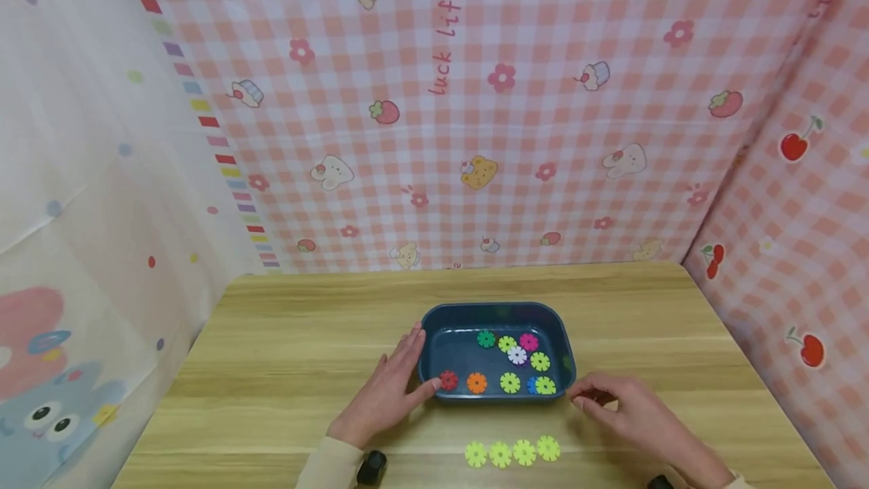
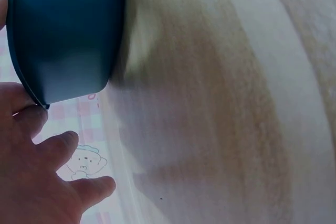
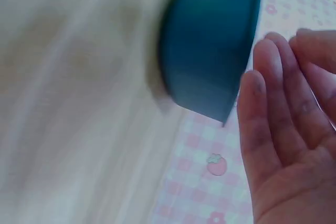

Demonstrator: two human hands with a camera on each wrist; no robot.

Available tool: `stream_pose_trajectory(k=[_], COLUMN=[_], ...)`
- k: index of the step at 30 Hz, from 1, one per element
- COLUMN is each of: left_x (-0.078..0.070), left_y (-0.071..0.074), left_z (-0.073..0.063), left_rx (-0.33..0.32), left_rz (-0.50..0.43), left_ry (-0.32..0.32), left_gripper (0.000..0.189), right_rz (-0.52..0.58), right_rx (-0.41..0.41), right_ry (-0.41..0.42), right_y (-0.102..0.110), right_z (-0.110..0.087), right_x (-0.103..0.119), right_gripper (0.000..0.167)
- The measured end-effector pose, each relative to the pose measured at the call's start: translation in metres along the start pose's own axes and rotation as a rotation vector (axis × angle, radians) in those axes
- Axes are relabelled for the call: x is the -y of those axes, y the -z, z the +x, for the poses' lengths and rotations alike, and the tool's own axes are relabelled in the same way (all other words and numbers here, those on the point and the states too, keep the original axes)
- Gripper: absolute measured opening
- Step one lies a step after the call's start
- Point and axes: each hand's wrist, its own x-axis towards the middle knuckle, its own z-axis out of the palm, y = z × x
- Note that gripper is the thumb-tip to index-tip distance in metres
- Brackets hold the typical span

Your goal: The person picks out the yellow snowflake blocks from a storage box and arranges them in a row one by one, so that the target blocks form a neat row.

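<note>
A dark blue rectangular bin stands on the table with several snowflake-shaped plastic discs inside, among them a red disc, an orange disc and a white disc. My left hand rests against its left side, thumb at the front rim; the other fingers spread out in the left wrist view. By the front right corner is my right hand, fingers slightly bent and thumb close to the index finger. No disc shows in it. In front of the bin, several yellow-green discs lie in a row.
The wood-grain table ends at a pink checked cloth behind it. More printed cloth hangs along the left and right sides. Black bands sit at my wrists.
</note>
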Motion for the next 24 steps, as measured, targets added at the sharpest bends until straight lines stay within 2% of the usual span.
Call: stream_pose_trajectory(k=[3, 5, 9, 11, 14, 19, 24], left_x=[0.0, 0.0, 0.0, 0.0, 0.0, 0.0, -0.001], left_y=[0.0, 0.0, 0.0, 0.0, 0.0, 0.001, 0.001], left_z=[-0.001, -0.001, -0.001, -0.001, -0.002, -0.002, -0.002], left_rx=[0.001, 0.004, 0.009, 0.012, 0.015, 0.023, 0.022], left_rz=[0.007, 0.006, 0.004, -0.003, -0.008, -0.012, -0.011], left_ry=[0.0, 0.004, 0.013, 0.019, 0.025, 0.027, 0.016], left_gripper=[0.086, 0.086, 0.085, 0.085, 0.085, 0.085, 0.084], right_rz=[-0.04, -0.069, -0.128, -0.145, -0.154, -0.192, -0.182], right_rx=[-0.117, -0.174, -0.201, -0.177, -0.098, 0.054, 0.208], right_ry=[0.119, 0.169, 0.219, 0.248, 0.271, 0.251, 0.249], right_y=[0.001, 0.0, -0.005, -0.009, -0.013, -0.018, -0.021], right_z=[0.008, 0.015, 0.031, 0.04, 0.053, 0.073, 0.092], right_x=[0.004, 0.005, 0.009, 0.01, 0.011, 0.011, 0.008], right_gripper=[0.009, 0.014, 0.022, 0.022, 0.021, 0.02, 0.024])
